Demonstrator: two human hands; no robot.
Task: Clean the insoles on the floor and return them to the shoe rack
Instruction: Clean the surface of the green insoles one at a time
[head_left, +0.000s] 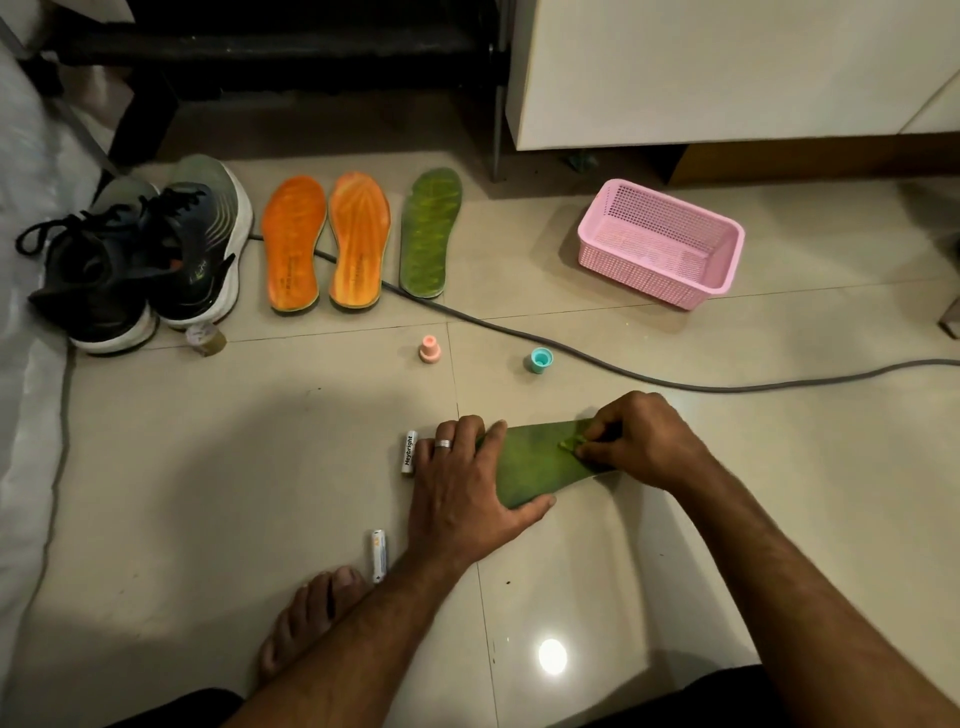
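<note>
Insole (535, 467) flat on the floor near the knees — left hand (467, 488) pressing it down with straight fingers, right hand (636, 441) pinching a small green wad (570, 443) — hard scrubbing could skid it sideways.

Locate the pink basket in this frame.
The pink basket sits on the floor at upper right of the head view, right of the green insole, below the white cabinet.

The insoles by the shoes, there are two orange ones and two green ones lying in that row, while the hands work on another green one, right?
Not quite. The head view shows two orange insoles but only one green insole in that row. The hands, left hand and right hand, do work on another green insole.
</note>
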